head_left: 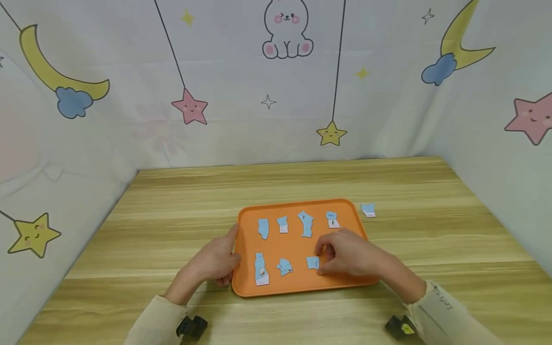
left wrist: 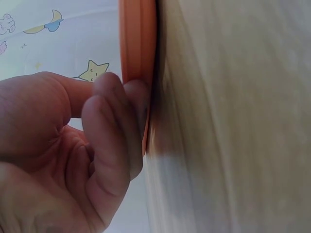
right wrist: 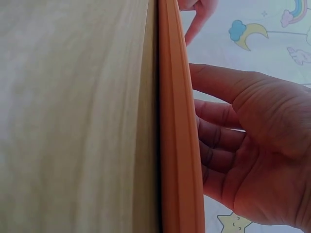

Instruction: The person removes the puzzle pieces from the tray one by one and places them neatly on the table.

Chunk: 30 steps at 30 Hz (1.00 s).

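Note:
My left hand is at the left edge of an orange tray, gripping its rim with the thumb on top and other fingers curled by the side. In the left wrist view these fingers bend against the tray's edge. Over the tray's lower right, my right hand holds a small light-blue puzzle piece by its right side between thumb and fingers. That piece lies flat or nearly so. The right wrist view shows the hand behind the tray's rim, which hides the fingertips and the piece.
Other blue-and-white pieces lie spaced apart on the tray: a tall one, a jagged one, and several along the back, including a long one. One piece sits on the wooden table, off the tray's right corner. A printed cloth stands behind.

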{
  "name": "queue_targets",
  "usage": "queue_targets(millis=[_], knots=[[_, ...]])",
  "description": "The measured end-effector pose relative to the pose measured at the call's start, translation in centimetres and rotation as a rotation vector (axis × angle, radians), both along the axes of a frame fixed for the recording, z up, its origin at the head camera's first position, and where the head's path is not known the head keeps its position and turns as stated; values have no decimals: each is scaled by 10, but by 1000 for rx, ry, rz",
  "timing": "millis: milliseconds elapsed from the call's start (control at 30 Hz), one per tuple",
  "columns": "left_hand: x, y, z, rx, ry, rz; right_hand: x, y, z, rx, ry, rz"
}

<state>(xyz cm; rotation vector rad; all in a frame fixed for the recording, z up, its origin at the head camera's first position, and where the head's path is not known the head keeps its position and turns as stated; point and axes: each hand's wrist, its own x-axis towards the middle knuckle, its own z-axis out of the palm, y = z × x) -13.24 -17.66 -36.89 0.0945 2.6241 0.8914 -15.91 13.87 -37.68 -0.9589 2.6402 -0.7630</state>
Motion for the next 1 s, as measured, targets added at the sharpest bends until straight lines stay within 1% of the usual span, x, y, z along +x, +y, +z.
queue_targets(millis=[300,633,733,1000], knots=[[0,0,0,-3,9,-5,0,-3,-1,60,51,-16],[1,0,0,4,18,-11,0,-3,0,64,53,-14],[1,0,-1,7,13,-10,-1,-2,0,48,36,-15],[1,0,-1,10,9,-7,-6,6,-1,-55,-96,-27]])
